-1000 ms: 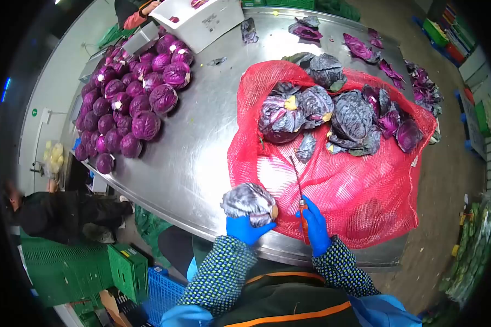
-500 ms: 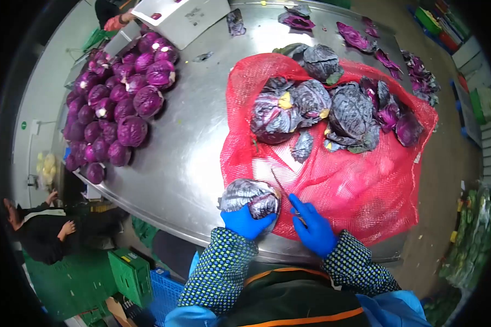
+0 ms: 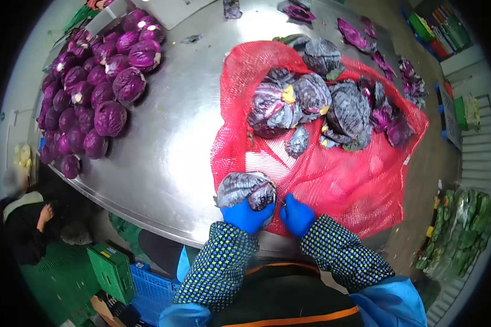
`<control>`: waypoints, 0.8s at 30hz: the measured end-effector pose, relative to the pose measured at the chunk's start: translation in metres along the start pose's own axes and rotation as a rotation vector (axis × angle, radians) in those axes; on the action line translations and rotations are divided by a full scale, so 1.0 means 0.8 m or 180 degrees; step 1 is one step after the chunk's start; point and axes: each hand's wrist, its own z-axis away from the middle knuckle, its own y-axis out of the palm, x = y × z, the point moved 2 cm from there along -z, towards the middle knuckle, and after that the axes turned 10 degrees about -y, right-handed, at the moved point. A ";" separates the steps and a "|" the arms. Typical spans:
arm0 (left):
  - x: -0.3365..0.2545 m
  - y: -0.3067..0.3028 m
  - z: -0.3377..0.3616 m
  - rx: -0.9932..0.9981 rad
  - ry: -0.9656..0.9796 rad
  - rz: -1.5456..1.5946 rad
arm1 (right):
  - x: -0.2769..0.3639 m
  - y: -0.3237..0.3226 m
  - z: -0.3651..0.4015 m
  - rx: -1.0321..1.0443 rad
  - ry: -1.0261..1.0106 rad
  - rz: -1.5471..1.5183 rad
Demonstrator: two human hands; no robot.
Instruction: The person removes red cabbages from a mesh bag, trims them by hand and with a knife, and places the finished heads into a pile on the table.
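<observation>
A dark red cabbage (image 3: 244, 188) with its outer leaves on lies at the near edge of the metal table, left of the red net bag (image 3: 343, 191). My left hand (image 3: 244, 217), in a blue glove, grips it from the near side. Just right of the cabbage, my right hand (image 3: 297, 216), also gloved, is closed around a knife, of which only a small part shows. Several untrimmed cabbages (image 3: 349, 111) and loose leaves rest on the net bag beyond my hands.
Shiny purple cabbages (image 3: 110, 119) are heaped on the table's (image 3: 174, 136) left side. Leaf scraps (image 3: 353, 34) lie at the far right. A person (image 3: 30, 218) is at the lower left, near green (image 3: 112, 272) and blue crates (image 3: 150, 291). Wrapped green vegetables (image 3: 458, 231) stand at the right.
My right hand has moved left, closer to the cabbage, and the knife blade that pointed away now barely shows. My left hand keeps its hold. The whole view has shifted slightly.
</observation>
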 end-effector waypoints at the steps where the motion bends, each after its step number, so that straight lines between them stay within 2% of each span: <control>1: 0.003 0.000 -0.004 -0.0081 0.0012 0.0032 | -0.002 -0.003 -0.006 -0.0024 -0.0065 0.0054; 3: 0.013 0.006 -0.010 0.0298 -0.0329 0.0168 | -0.004 -0.005 -0.013 -0.0145 -0.0224 0.0001; 4: 0.013 0.005 -0.010 0.0441 -0.0293 0.0147 | -0.004 -0.003 -0.013 -0.0157 -0.0213 0.0078; 5: 0.014 0.002 -0.012 0.0398 -0.0253 0.0124 | -0.005 -0.002 -0.015 -0.0209 -0.0248 0.0072; 7: 0.005 -0.002 -0.014 0.0319 0.0252 -0.0494 | -0.010 0.005 -0.010 0.0139 -0.0063 -0.0056; 8: 0.004 0.003 -0.020 0.0650 0.0016 -0.0165 | -0.020 0.011 -0.018 -0.0033 -0.0225 0.0099; 9: -0.010 -0.007 -0.019 0.0697 -0.0567 -0.0206 | -0.020 0.002 -0.026 -0.0131 -0.0338 0.0094; 11: -0.013 -0.014 -0.028 0.1193 -0.0861 -0.0122 | -0.024 0.005 -0.029 -0.0199 -0.0422 0.0029; 13: 0.001 -0.008 -0.025 0.1016 0.0010 -0.0082 | -0.034 0.029 -0.024 -0.0364 -0.0661 0.0397; 14: 0.017 0.001 -0.024 0.0716 0.0520 -0.0225 | -0.044 0.047 -0.021 -0.0628 -0.0616 0.0179; 15: 0.012 -0.010 -0.016 0.0728 0.0390 -0.0204 | -0.017 0.027 -0.008 0.0077 -0.0211 0.0017; 16: 0.005 -0.015 -0.014 0.0868 0.0158 0.0095 | -0.023 0.022 -0.017 0.0125 -0.0195 0.0008; 17: 0.000 -0.020 -0.013 0.1023 -0.0113 0.0390 | -0.034 0.027 -0.024 0.0394 0.0086 0.0163; 18: 0.016 -0.019 -0.028 0.1371 -0.0787 -0.0381 | -0.039 0.029 -0.033 0.0601 0.0303 0.0341; 19: 0.036 -0.025 -0.039 0.1252 -0.0771 -0.0376 | -0.043 0.021 -0.039 0.0547 0.0203 0.0378; 21: 0.071 -0.032 -0.035 0.0917 0.0057 0.1819 | -0.059 0.010 -0.034 -0.0132 -0.0331 -0.0332; 22: 0.077 -0.029 -0.019 0.0884 0.0008 0.2517 | -0.053 -0.010 -0.017 -0.0815 -0.0233 -0.0676; 23: 0.077 -0.024 -0.001 0.0484 0.0365 0.2750 | -0.023 -0.051 -0.005 -0.0828 -0.0300 -0.0622; 24: 0.077 -0.011 0.022 -0.0107 0.0417 0.2587 | 0.012 -0.078 0.020 -0.0696 0.0021 -0.1711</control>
